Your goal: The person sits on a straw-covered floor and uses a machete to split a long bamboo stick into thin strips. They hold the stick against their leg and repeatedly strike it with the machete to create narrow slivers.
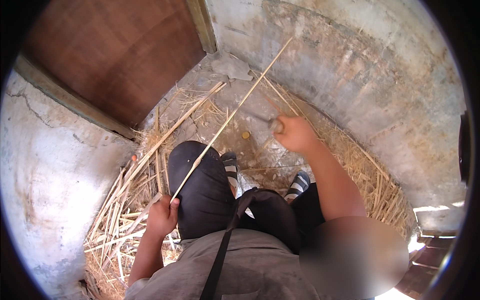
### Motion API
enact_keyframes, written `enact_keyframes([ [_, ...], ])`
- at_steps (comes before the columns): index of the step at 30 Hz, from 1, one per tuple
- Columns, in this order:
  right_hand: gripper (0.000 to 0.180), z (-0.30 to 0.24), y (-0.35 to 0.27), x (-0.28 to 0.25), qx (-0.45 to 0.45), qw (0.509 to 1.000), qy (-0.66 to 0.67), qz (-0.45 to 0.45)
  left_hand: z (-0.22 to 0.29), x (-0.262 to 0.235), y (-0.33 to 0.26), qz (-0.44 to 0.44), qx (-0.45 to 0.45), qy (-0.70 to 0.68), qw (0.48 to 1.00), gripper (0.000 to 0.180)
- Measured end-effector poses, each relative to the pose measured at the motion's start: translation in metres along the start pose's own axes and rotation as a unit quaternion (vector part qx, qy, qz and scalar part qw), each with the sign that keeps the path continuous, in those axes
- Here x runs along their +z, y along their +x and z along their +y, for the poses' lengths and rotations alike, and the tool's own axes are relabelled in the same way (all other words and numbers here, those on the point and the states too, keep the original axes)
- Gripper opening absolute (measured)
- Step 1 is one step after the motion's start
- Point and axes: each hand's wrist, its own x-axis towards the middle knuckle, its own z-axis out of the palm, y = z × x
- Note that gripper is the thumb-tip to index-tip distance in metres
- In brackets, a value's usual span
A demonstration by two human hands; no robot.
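A long, thin pale strip, which looks like split bamboo (196, 162), slants from my left side up to the far right, crossing over my right-angled left knee in dark trousers. My left hand (162, 216) is closed around its near end, beside the thigh. Out in front on the right, my right hand (298, 135) grips a knife (274, 125) by its rounded handle. The blade is smeared by motion and points left toward the strip; a gap shows between the handle and the strip.
Split strips (117, 215) lie piled at my left, and pale shavings (357, 167) line the curved wall (350, 60) on the right. A brown door (125, 55) stands far left. On the floor lie a yellow disc (245, 135) and a flat grey slab (231, 67).
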Motion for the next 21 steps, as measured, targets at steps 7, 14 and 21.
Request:
enact_keyframes([
  [7, 0.032, 0.029, 0.007, 0.007, -0.016, 0.998, 0.025, -0.05, -0.008, 0.006, 0.01, 0.043, 0.037, 0.059, 0.997, 0.039],
  [14, 0.037, -0.013, -0.009, 0.006, -0.062, 0.994, -0.068, -0.055, 0.002, -0.014, 0.009, 0.0, 0.026, 0.056, 0.998, 0.044],
  [21, 0.032, 0.035, 0.012, 0.01, -0.012, 0.997, 0.066, -0.034, -0.005, -0.004, 0.015, 0.006, 0.014, 0.018, 1.0, 0.045],
])
